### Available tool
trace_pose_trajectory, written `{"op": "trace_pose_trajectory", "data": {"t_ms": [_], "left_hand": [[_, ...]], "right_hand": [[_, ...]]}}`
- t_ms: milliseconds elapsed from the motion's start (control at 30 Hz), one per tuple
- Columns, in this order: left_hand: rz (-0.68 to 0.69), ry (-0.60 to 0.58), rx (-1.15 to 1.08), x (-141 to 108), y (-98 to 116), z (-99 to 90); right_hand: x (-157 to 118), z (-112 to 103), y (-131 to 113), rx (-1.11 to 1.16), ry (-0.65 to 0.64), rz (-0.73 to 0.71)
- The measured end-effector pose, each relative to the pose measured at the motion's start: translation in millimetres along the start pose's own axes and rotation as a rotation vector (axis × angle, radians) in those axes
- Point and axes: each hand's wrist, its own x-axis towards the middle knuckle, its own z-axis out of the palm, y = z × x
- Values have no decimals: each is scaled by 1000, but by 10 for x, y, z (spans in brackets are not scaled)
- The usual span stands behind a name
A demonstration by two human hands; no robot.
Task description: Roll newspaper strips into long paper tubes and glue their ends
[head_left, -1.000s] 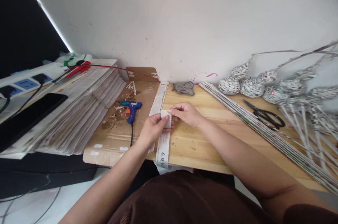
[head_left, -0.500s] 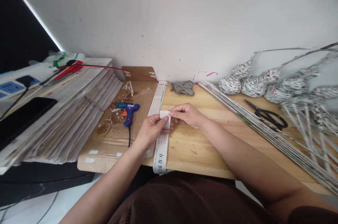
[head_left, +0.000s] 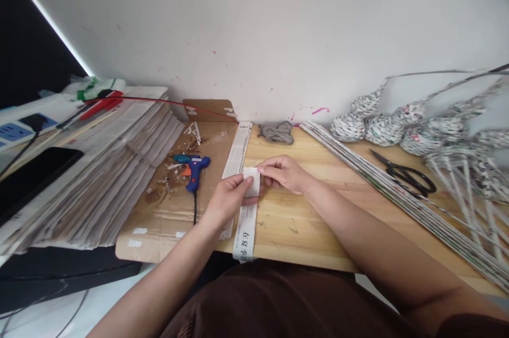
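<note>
A newspaper strip (head_left: 245,226) runs toward me and droops over the table's front edge. My left hand (head_left: 230,196) grips its upper end, thumb on top and fingers underneath. My right hand (head_left: 283,172) pinches the top right corner of that end between thumb and fingertips. Just beyond and to the left lie more flat newspaper strips (head_left: 239,144), partly hidden by my left hand. A blue hot glue gun (head_left: 194,172) rests on a cardboard sheet (head_left: 159,232) left of my hands.
Stacked newspapers (head_left: 131,168) stand at the left, bearing a black phone (head_left: 43,179) and a power strip (head_left: 24,128). To the right are long paper rods (head_left: 382,184), black scissors (head_left: 409,176) and several woven paper gourds (head_left: 382,130). A grey cloth bundle (head_left: 276,132) lies by the wall.
Both hands have shifted slightly to the right with the strip's end, and the strip's lower part has swung right. My right fingers have drawn a little farther toward the corner.
</note>
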Motion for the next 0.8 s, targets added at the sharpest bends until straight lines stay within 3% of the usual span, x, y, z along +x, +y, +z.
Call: {"op": "trace_pose_trajectory", "data": {"t_ms": [300,800], "left_hand": [[16,42,39,-3,11,29],[-7,62,84,-39,49,60]], "right_hand": [[27,65,37,84,110,27],[31,144,55,126,168,-9]]}}
